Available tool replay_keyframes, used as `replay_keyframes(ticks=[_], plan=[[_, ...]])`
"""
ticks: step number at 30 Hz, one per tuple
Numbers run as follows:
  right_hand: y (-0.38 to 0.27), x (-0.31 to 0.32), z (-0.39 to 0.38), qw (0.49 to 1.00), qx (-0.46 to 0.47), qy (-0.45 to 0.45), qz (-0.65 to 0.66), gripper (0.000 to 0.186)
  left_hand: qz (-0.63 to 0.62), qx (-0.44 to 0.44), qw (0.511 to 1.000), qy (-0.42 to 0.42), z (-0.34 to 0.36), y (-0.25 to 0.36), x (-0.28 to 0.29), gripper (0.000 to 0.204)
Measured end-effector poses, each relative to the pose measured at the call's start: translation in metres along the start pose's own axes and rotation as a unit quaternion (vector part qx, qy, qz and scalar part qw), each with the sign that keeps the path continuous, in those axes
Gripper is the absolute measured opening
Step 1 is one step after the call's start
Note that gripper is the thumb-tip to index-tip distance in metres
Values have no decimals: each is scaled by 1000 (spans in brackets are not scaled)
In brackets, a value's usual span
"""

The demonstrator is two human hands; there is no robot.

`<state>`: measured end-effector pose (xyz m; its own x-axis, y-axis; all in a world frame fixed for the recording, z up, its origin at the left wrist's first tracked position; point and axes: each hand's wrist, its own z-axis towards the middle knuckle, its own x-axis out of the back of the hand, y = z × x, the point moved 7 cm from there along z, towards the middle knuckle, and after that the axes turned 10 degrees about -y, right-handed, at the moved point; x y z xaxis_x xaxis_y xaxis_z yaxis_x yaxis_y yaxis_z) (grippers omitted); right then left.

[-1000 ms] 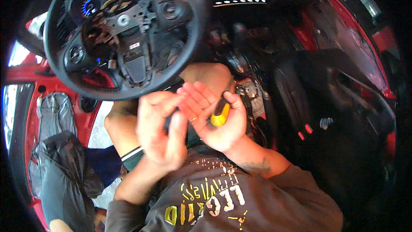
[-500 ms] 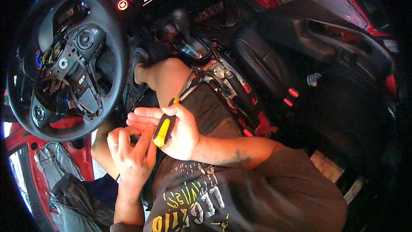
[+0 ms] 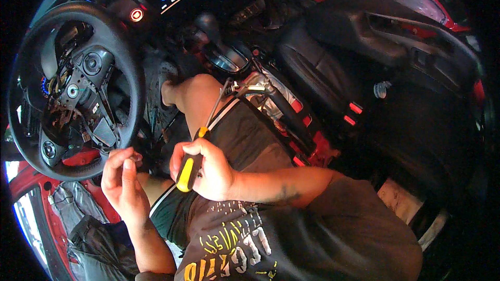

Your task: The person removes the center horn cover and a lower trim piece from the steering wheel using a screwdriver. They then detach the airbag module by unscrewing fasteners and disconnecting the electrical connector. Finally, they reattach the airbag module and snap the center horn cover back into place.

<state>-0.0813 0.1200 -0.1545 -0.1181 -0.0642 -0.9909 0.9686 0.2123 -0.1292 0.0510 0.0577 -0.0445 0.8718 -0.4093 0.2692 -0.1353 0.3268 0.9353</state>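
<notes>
Yellow-and-black screwdriver [image 3: 185, 175] is gripped by its handle in right hand [image 3: 211, 171], shaft angled over bare leg [image 3: 194, 99] toward left edge of centre console [image 3: 268, 101]. Left hand [image 3: 125, 184] is raised near lower rim of steering wheel [image 3: 136, 112], fingers curled toward thumb; whether anything is pinched cannot be told.

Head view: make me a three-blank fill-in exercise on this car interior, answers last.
The person's bare right hand holds a metal-shafted screwdriver whose handle is yellow and ____.
In this view, the round black steering wheel lies to the ____ of the screwdriver.
The small round button beyond the wheel glows ____.
Missing words: black; left; red.
</notes>
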Motion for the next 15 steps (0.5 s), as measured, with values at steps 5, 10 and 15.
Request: replay_keyframes(ticks=[5, 10, 15], plan=[[9, -9, -9, 996, -1, -54, -72, 41, 101, 68, 986, -118, 63, -24, -41, 19], [2, -62, -30, 965, -37, -157, -206, 40, 412, -166, 851, -280, 102, -30, -158, 36], [0, -66, -35, 960, -72, -195, -185, 30, 498, -111, 811, -287, 122, -79, -203, 32]])
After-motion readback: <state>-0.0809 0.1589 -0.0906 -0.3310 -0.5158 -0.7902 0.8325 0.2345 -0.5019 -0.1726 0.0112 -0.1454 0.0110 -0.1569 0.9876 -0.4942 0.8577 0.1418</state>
